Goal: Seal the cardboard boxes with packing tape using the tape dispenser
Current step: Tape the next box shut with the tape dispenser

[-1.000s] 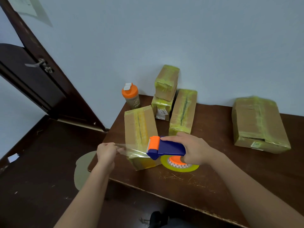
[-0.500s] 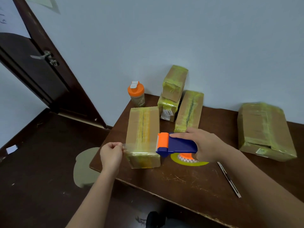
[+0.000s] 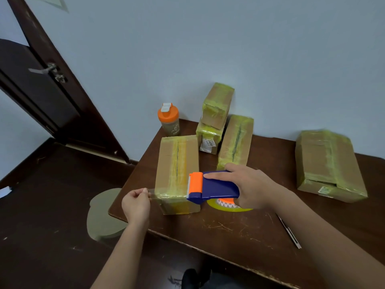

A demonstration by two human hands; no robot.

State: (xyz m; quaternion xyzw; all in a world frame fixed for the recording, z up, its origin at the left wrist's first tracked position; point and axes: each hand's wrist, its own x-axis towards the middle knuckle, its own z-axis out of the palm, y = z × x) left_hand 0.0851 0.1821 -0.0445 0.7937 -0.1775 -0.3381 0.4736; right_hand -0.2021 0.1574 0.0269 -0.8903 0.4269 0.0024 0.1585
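**Tape stretched across the near end of the box**

While pale blue wall [image 3: 208,49] fills the back of the room and a dark door [image 3: 31,84] leans in at the left, the dark brown tabletop [image 3: 239,230] carries everything that matters. Its surface is scratched near the front edge.

At the far right lies the biggest cardboard box [image 3: 327,165], wrapped in yellowish tape. Nearer the left corner sits the box being sealed [image 3: 177,163], its long axis running away from the person towards the wall, a taped seam down its middle. Behind it another long box [image 3: 236,140] lies the same way, beside two small boxes [image 3: 214,119] stacked one on the other against the wall.

The right hand [image 3: 250,186] has its grip wrapped round the blue and orange tape dispenser [image 3: 210,186], forefinger laid straight along the top; the dispenser's orange cutter end points left and sits at the box's near right corner. Clear tape [image 3: 154,193] runs leftwards from it across the near end, and the left hand [image 3: 135,203] pinches its free end just off the box's left edge.

An orange-lidded bottle [image 3: 168,119] stands at the back corner. A thin pen-like object [image 3: 289,232] lies near the right forearm.
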